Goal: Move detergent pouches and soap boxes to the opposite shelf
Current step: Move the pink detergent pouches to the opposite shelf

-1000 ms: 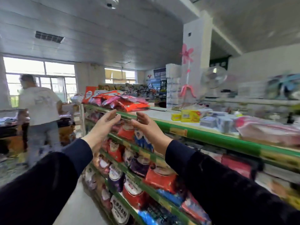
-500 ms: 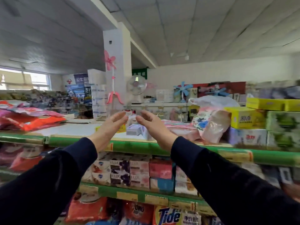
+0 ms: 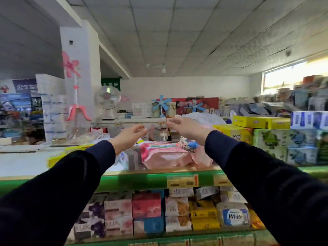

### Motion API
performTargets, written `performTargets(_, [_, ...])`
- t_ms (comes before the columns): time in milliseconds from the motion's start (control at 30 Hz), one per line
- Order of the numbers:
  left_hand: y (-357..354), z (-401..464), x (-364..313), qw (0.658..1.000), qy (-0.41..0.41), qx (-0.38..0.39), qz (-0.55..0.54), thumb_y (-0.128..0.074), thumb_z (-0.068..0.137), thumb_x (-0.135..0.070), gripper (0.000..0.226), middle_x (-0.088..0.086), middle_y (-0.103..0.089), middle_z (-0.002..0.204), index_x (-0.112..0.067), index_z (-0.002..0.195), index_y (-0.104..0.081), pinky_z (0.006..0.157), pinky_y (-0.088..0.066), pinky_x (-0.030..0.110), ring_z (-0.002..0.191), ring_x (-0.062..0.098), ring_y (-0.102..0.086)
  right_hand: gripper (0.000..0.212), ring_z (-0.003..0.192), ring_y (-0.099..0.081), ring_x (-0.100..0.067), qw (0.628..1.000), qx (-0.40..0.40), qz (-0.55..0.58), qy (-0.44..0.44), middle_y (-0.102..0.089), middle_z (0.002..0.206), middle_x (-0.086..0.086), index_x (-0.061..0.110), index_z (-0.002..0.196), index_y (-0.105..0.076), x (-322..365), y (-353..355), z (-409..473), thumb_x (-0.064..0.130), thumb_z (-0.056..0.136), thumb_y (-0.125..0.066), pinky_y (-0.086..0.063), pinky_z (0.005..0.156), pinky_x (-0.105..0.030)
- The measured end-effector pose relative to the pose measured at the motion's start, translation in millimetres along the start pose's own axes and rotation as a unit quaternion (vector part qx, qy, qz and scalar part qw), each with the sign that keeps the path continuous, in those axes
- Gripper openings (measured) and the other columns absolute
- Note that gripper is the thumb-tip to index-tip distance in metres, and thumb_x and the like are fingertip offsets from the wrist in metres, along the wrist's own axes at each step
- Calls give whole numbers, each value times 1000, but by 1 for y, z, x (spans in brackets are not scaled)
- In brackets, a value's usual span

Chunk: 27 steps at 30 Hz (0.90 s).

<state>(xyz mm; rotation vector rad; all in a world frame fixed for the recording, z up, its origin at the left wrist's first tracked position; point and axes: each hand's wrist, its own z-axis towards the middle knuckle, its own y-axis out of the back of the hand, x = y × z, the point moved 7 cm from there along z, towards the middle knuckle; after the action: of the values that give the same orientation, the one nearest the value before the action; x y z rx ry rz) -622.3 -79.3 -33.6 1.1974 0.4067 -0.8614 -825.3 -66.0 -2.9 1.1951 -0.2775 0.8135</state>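
Fingers (image 3: 141, 128) of the left hand (image 3: 130, 134) are loosely spread and slightly curled, holding nothing. Those of the right hand (image 3: 186, 127) are likewise relaxed and empty, the thumb and forefinger near each other but pinching nothing that can be made out. Both hands are raised palm toward palm with a gap between them, above the top board of a green-edged shelf (image 3: 142, 181). Dark sleeves (image 3: 74, 176) cover both arms down to the wrists.

Below and between the hands, on the top board, lies a pink detergent pouch (image 3: 163, 155), flat on its side, with a second pink pouch (image 3: 202, 157) just beside it to the right, partly hidden by the right sleeve. Neither hand touches them. A small grey-and-white box (image 3: 130, 158) stands just left of the pouch.

On the tier underneath, soap boxes (image 3: 119, 215) are stacked in rows: purple and pink ones to the left, red and blue in the middle, yellow ones further right, then a rounded pack marked "White" (image 3: 234, 216). Price tags (image 3: 182, 181) sit on the green edge above them.

To the right on the top board are yellow boxes (image 3: 260, 121) and green-printed cartons (image 3: 271, 139). Behind the shelf stand a white pillar (image 3: 79, 68), a pink fan (image 3: 71, 66) and a desk fan (image 3: 107, 97); the background is blurred.
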Motion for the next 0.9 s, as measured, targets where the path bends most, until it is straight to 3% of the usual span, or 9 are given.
performTargets(100, [-7, 22, 4, 997, 17, 21, 79, -41, 106, -47, 59, 7, -43, 159, -13, 155, -39, 121, -30, 36, 144, 24, -42, 57, 136, -48, -26, 990, 54, -133, -16, -50, 153, -5, 17, 146, -53, -14, 16, 16, 54, 102, -45, -38, 109, -36])
performTargets(267, [-24, 53, 22, 975, 76, 68, 199, -33, 106, -53, 65, 8, -33, 164, -13, 158, -33, 120, -26, 34, 148, 25, -36, 58, 139, -45, -25, 941, 137, -306, -48, -49, 153, -6, 15, 148, -50, -39, 24, 39, 52, 104, -41, -32, 113, -35])
performTargets(333, [-30, 60, 30, 966, 109, 91, 215, -35, 106, -54, 67, 10, -32, 165, -14, 160, -29, 118, -28, 34, 147, 27, -38, 61, 141, -44, -25, 926, 148, -343, -58, -46, 156, -6, 16, 153, -42, -47, 27, 46, 52, 104, -43, -32, 113, -35])
performTargets(433, [-36, 70, 39, 951, 151, 119, 243, -38, 104, -56, 68, 14, -45, 156, -9, 153, -42, 117, -35, 37, 140, 30, -47, 65, 143, -41, -27, 909, 151, -382, -69, -42, 158, -8, 18, 157, -32, -61, 35, 55, 52, 103, -45, -31, 115, -38])
performTargets(533, [-37, 77, 40, 939, 171, 132, 269, -37, 104, -58, 70, 15, -48, 153, -8, 152, -43, 112, -36, 35, 138, 31, -48, 62, 143, -41, -27, 896, 163, -404, -85, -43, 158, -7, 16, 154, -38, -73, 41, 60, 51, 103, -46, -31, 115, -38])
performTargets(667, [-33, 90, 34, 949, 189, 84, 239, -48, 100, -59, 79, 15, -42, 158, -7, 157, -30, 107, -42, 36, 137, 33, -50, 58, 141, -43, -29, 897, 139, -411, -86, -42, 158, -11, 12, 155, -36, -80, 49, 71, 35, 104, -52, -35, 111, -36])
performTargets(733, [-29, 97, 30, 963, 187, 24, 195, -60, 98, -47, 82, 18, -48, 151, -3, 157, -25, 91, -48, 33, 127, 33, -57, 53, 139, -46, -29, 892, 129, -423, -96, -45, 155, -14, 6, 151, -40, -83, 51, 79, 26, 105, -54, -37, 109, -35])
performTargets(800, [-25, 103, 30, 972, 202, -40, 110, -68, 96, -29, 82, 22, -48, 148, 2, 156, -22, 84, -44, 32, 120, 32, -56, 51, 132, -51, -30, 890, 113, -431, -95, -48, 152, -14, 5, 150, -42, -84, 53, 85, 20, 104, -56, -41, 103, -34])
performTargets(900, [-25, 112, 42, 969, 236, -70, 29, -67, 97, -12, 59, 25, -57, 134, 10, 145, -42, 81, -41, 33, 110, 31, -58, 48, 111, -54, -27, 891, 113, -429, -92, -52, 148, -13, 9, 148, -45, -88, 54, 91, 23, 104, -56, -41, 87, -30])
